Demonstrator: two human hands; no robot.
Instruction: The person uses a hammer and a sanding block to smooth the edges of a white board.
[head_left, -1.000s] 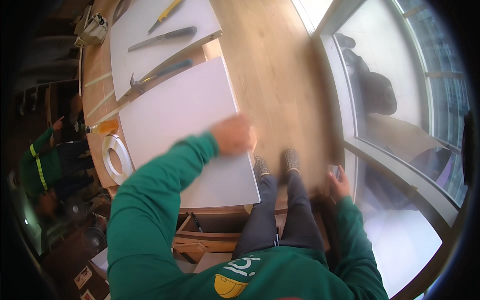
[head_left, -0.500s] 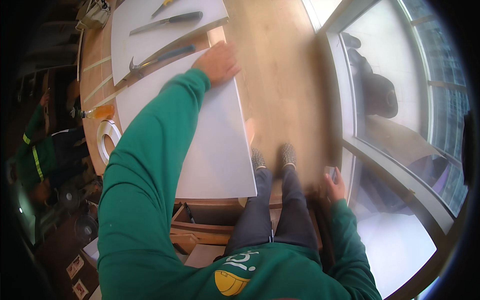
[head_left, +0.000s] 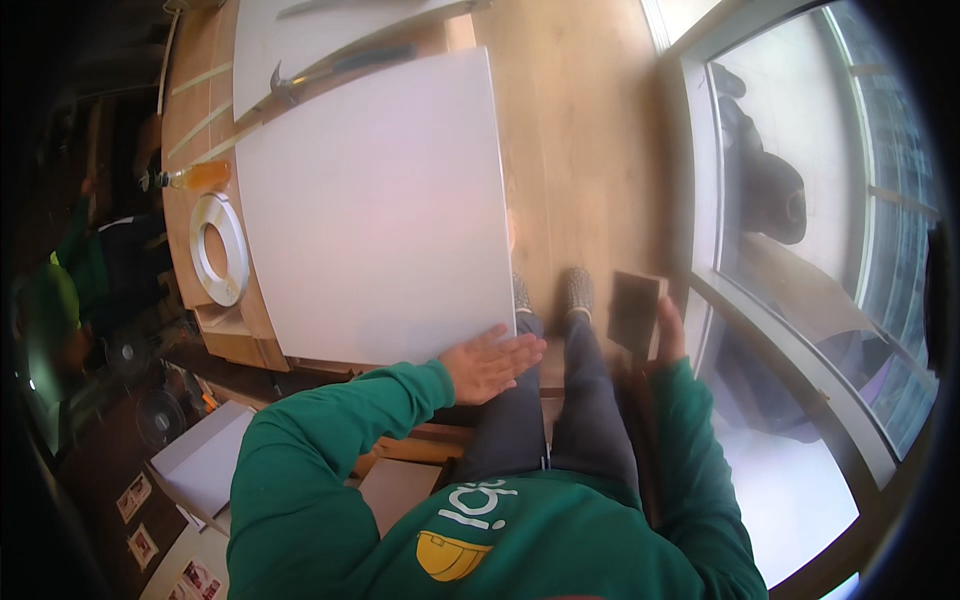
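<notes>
Her left hand (head_left: 490,362) lies flat and open on the near corner of the white panel (head_left: 380,210) overhanging the table (head_left: 195,120), right hand (head_left: 665,325) clamped round a dark sanding block (head_left: 636,310); leaning there could tip the panel.

— What is the person wearing?
— A green long-sleeved sweatshirt, with ribbed cuffs ending at the left hand (head_left: 492,364) and the right hand (head_left: 668,330). Its front carries white lettering and a yellow helmet-shaped emblem.
— And below?
— Dark grey trousers and grey knitted shoes. Both hands are bare, without gloves.
</notes>
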